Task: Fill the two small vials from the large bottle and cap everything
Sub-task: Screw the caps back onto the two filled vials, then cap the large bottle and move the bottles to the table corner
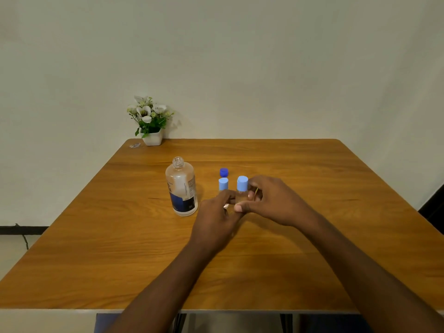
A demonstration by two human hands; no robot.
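Held vial (242, 197): upright, light-blue cap on, pinched between both hands just above the worktop (312, 169).
Right hand (271, 200): fingers wrapped round its body.
Left hand (219, 212): fingers touching its lower part; grip probably light, partly hidden.
Second vial (223, 185): capped, just left.
Large bottle (181, 188): open, upright, nearer the left hand.
Dark-blue cap (224, 172): behind the vials.
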